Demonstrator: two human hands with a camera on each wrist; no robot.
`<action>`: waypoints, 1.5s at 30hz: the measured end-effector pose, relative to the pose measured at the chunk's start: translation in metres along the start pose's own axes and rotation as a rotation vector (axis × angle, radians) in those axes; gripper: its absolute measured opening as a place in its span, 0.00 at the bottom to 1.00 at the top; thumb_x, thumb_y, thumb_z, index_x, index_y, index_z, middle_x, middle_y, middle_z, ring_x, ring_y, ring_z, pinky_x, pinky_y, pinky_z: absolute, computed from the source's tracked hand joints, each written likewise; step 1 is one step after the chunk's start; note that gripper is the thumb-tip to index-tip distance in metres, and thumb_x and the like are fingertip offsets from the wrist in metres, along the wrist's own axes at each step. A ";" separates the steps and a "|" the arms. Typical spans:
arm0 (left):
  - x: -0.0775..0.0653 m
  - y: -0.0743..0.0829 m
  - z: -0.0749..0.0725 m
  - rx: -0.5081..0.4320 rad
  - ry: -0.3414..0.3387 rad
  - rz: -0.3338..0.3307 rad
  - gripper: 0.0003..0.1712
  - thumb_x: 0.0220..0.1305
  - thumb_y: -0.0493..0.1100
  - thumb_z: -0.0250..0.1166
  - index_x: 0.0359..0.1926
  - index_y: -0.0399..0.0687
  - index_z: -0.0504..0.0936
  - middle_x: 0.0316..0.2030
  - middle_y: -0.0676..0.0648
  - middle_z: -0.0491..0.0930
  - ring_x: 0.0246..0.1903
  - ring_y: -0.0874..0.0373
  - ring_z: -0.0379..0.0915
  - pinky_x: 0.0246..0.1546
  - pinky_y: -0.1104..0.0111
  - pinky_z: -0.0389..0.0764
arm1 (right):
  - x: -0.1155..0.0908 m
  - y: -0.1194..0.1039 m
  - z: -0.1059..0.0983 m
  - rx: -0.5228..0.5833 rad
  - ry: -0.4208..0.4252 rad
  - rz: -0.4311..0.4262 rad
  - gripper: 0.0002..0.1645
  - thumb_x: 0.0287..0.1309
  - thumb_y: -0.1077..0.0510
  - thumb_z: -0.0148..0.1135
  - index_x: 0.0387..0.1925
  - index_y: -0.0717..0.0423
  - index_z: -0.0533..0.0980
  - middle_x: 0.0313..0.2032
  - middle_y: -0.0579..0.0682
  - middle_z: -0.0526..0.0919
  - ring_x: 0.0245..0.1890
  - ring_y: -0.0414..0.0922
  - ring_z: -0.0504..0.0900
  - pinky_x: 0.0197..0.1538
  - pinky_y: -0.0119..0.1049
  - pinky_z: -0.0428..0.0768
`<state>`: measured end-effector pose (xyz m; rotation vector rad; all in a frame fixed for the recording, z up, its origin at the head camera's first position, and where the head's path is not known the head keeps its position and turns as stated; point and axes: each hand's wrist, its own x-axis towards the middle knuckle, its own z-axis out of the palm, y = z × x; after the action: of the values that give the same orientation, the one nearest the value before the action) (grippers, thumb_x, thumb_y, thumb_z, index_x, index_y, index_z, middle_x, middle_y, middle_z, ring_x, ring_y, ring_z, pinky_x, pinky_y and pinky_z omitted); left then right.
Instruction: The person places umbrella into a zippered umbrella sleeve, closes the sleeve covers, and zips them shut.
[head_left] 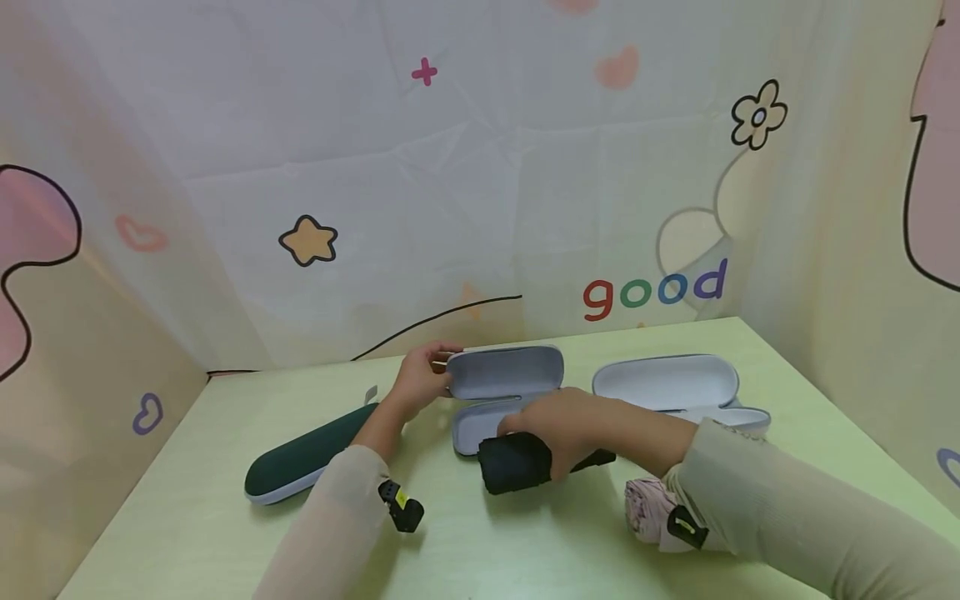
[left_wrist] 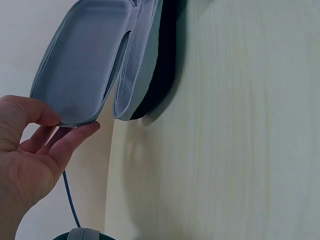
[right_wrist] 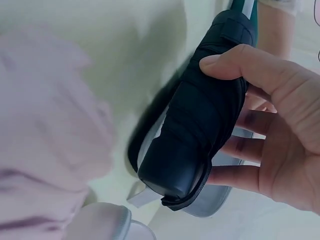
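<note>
My left hand point(head_left: 422, 382) pinches the end of the raised lid point(left_wrist: 80, 60) of an open zip case point(head_left: 468, 425) with a grey lining, thumb inside and fingers behind. A folded black umbrella point(right_wrist: 200, 110) is in the grip of my right hand point(head_left: 570, 421), its thumb on one side and fingers on the other. The umbrella lies lengthwise just in front of the case, overlapping its near edge in the head view. In the right wrist view its smooth black end point(right_wrist: 167, 167) points away from the hand.
A closed dark green case point(head_left: 311, 454) lies at the left. To the right stands another open case point(head_left: 667, 383) with a pale lining. Under my right forearm sits a folded pink umbrella point(head_left: 647, 510). A patterned cloth point(head_left: 405, 208) hangs behind the table point(head_left: 450, 558).
</note>
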<state>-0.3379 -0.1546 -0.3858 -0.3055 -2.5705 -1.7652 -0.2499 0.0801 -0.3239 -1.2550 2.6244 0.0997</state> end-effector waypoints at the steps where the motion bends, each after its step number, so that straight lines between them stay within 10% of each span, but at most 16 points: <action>1: -0.001 0.001 0.000 -0.001 0.003 0.001 0.27 0.54 0.20 0.56 0.53 0.41 0.81 0.51 0.38 0.78 0.45 0.46 0.77 0.29 0.62 0.84 | 0.002 0.001 -0.001 -0.003 -0.002 0.007 0.42 0.36 0.52 0.81 0.58 0.39 0.73 0.40 0.40 0.80 0.37 0.39 0.76 0.42 0.39 0.78; 22: -0.011 0.006 0.007 0.013 -0.043 0.074 0.26 0.54 0.21 0.57 0.53 0.41 0.81 0.48 0.39 0.80 0.45 0.47 0.77 0.31 0.61 0.84 | 0.042 0.021 0.003 0.112 -0.023 0.192 0.40 0.39 0.58 0.77 0.59 0.45 0.75 0.46 0.46 0.81 0.42 0.44 0.76 0.49 0.47 0.77; 45: -0.016 0.010 0.006 0.003 -0.046 0.067 0.26 0.53 0.20 0.58 0.53 0.39 0.81 0.48 0.38 0.80 0.45 0.46 0.78 0.31 0.61 0.84 | 0.051 0.021 0.010 0.159 0.041 0.119 0.36 0.41 0.57 0.80 0.56 0.53 0.77 0.49 0.51 0.80 0.50 0.48 0.76 0.58 0.45 0.73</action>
<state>-0.3195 -0.1478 -0.3803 -0.4320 -2.5608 -1.7515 -0.2959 0.0562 -0.3463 -1.0595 2.6805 -0.1141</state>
